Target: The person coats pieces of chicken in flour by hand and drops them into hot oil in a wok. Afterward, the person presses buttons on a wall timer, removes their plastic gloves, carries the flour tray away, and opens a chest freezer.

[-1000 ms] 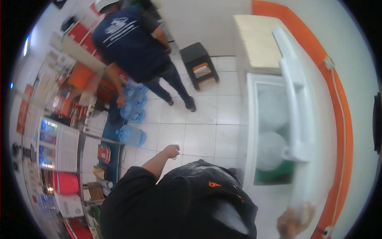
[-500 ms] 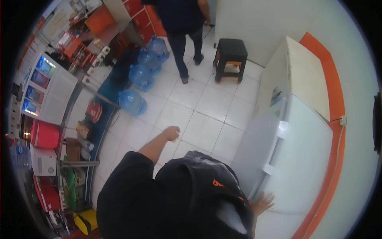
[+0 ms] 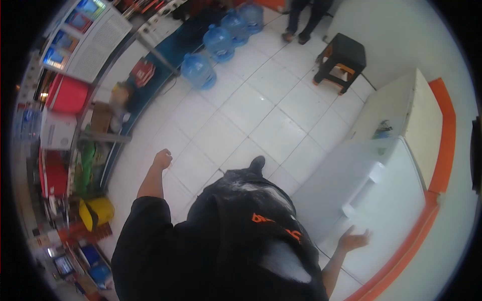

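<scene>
My left hand [image 3: 162, 158] hangs over the white tiled floor with its fingers curled closed. A pale speck shows at its fingers, too small to name. On the other side, my right hand [image 3: 353, 240] is raised with fingers spread and holds nothing. It is close to the white refrigerator [image 3: 396, 190], below the two light handles on its front; whether it touches the surface I cannot tell. A black shirt with orange lettering covers my body, which hides part of the floor.
Several blue water jugs [image 3: 199, 71] stand along the shelving at left. A black stool [image 3: 342, 57] is by the far wall, with another person's legs [image 3: 305, 20] beyond it. A yellow container [image 3: 96, 213] and red boxes crowd the left side.
My view has turned, and the jugs and stool sit higher and further right. My left hand has swung outward to the left. The other person is further off, with only the legs showing.
</scene>
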The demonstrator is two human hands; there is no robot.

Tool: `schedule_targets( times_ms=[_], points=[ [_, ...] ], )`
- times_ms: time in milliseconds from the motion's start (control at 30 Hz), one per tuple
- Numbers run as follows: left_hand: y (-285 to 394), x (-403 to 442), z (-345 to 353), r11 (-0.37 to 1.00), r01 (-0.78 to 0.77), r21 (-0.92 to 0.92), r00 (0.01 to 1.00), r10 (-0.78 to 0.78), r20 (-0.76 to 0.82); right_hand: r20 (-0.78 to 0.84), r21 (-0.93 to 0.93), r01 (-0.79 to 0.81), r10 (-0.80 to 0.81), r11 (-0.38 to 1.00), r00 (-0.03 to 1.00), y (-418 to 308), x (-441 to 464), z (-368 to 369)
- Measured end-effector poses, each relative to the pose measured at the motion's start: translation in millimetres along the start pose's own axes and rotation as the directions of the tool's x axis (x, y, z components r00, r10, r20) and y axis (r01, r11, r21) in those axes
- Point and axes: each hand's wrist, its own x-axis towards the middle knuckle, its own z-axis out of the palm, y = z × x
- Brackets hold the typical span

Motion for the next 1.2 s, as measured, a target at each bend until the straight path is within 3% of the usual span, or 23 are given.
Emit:
schedule_targets(
  times_ms=[67, 133, 167, 200, 233, 367, 433, 500, 533, 600, 667, 700, 733, 767, 800, 833, 867, 933, 967, 1000, 1067, 1133, 1200],
  points=[
    [-26.6, -49.2, 22.3, 0.997, 0.068, -0.033, 0.998, -0.068, -0.002, -0.237, 0.101, 0.045, -0.02, 0.994, 0.971, 12.1, 27.8, 41.2],
    [-38.5, -105.4, 41.3, 0.996, 0.062, -0.059, 0.988, -0.054, 0.142, -0.18, 0.047, 0.045, -0.036, 0.998, 0.983, 29.0, 38.4, 98.5],
    [-52.3, -133.6, 51.2, 0.984, -0.163, 0.069, 0.977, 0.151, 0.149, -0.127, -0.041, 0.025, -0.03, 0.999, 0.991, 31.8, 32.7, 116.0],
    [-49.3, -158.5, 53.5, 0.998, 0.049, -0.026, 0.982, -0.043, 0.186, -0.205, -0.081, 0.026, -0.042, 0.996, 0.978, 33.2, 34.5, 116.3],
    [-59.0, -175.1, 58.4, 0.995, 0.094, -0.03, 0.98, -0.087, 0.178, -0.265, 0.028, -0.027, 0.034, 0.999, 0.964, 20.0, 33.6, 99.2],
    [-118.6, -226.3, 98.8, 0.99, 0.111, -0.084, 0.986, -0.099, 0.137, -0.174, -0.12, -0.144, 0.122, 0.982, 0.977, 24.5, 40.0, 101.6],
    [-138.7, -236.2, 113.3, 0.961, 0.203, -0.19, 0.978, -0.19, 0.087, -0.393, -0.137, 0.112, -0.158, 0.984, 0.906, 25.4, 49.2, 105.0],
    [-175.0, -246.0, 138.9, 0.915, 0.208, -0.347, 0.973, -0.23, -0.025, -0.157, -0.104, 0.058, -0.074, 0.993, 0.985, -21.7, 58.2, 83.8],
    [-191.6, -253.3, 150.0, 0.895, 0.217, -0.39, 0.968, -0.248, -0.03, -0.174, -0.07, 0.129, -0.139, 0.989, 0.975, -68.1, 63.8, 79.6],
    [-230.2, -269.0, 170.5, 0.856, 0.242, -0.456, 0.953, -0.297, -0.051, -0.488, 0.087, 0.404, -0.315, 0.91, 0.814, -180.2, 48.8, 66.9],
    [-269.8, -285.5, 191.9, 0.844, 0.325, -0.426, 0.938, -0.344, 0.034, -0.311, 0.253, 0.486, -0.405, 0.836, 0.86, -306.6, -7.2, 44.0],
    [-293.4, -295.1, 195.9, 0.806, 0.334, -0.489, 0.93, -0.366, 0.032, -0.414, 0.322, 0.651, -0.516, 0.688, 0.75, -368.4, -52.2, 13.6],
    [-317.4, -306.1, 200.0, 0.767, 0.335, -0.548, 0.924, -0.382, 0.031, -0.379, 0.515, 0.709, -0.615, 0.481, 0.692, -422.5, -99.8, -24.5],
    [-346.3, -314.1, 213.5, 0.745, 0.331, -0.579, 0.915, -0.403, 0.004, -0.276, 0.558, 0.74, -0.757, 0.376, 0.593, -464.6, -141.1, -76.5],
    [-362.2, -313.7, 234.9, 0.774, 0.289, -0.563, 0.921, -0.385, -0.057, -0.279, 0.568, 0.78, -0.83, 0.262, 0.482, -492.7, -164.7, -75.2],
    [-390.8, -324.6, 247.6, 0.706, 0.326, -0.628, 0.885, -0.461, -0.059, -0.265, 0.575, 0.794, -0.874, 0.196, 0.407, -522.0, -194.3, -94.6],
    [-414.0, -342.5, 251.4, 0.621, 0.362, -0.695, 0.843, -0.537, -0.041, -0.21, 0.574, 0.799, -0.91, 0.181, 0.358, -545.1, -220.3, -103.0],
    [-457.3, -372.5, 254.2, 0.691, 0.349, -0.633, 0.844, -0.526, -0.109, 0.139, 0.569, 0.741, -0.93, 0.356, 0.339, -576.0, -249.3, -109.2],
    [-475.8, -385.5, 259.7, 0.559, 0.363, -0.745, 0.757, -0.643, -0.113, 0.298, 0.533, 0.716, -0.892, 0.45, 0.339, -587.6, -258.6, -114.1],
    [-491.4, -395.9, 251.5, 0.322, 0.377, -0.868, 0.658, -0.753, 0.007, 0.287, 0.52, 0.723, -0.89, 0.455, 0.353, -600.4, -259.7, -119.2],
    [-542.7, -417.4, 268.2, 0.262, 0.376, -0.889, 0.576, -0.817, 0.003, 0.636, 0.351, 0.7, -0.707, 0.621, 0.309, -621.6, -255.0, -122.8],
    [-591.6, -433.4, 291.7, 0.113, 0.402, -0.909, 0.498, -0.86, 0.113, 0.581, 0.242, 0.765, -0.721, 0.596, 0.378, -640.2, -243.5, -101.9],
    [-625.9, -452.1, 307.3, 0.041, 0.381, -0.924, 0.385, -0.915, 0.118, 0.603, 0.158, 0.81, -0.705, 0.565, 0.373, -676.5, -244.3, -115.7]
  ],
)
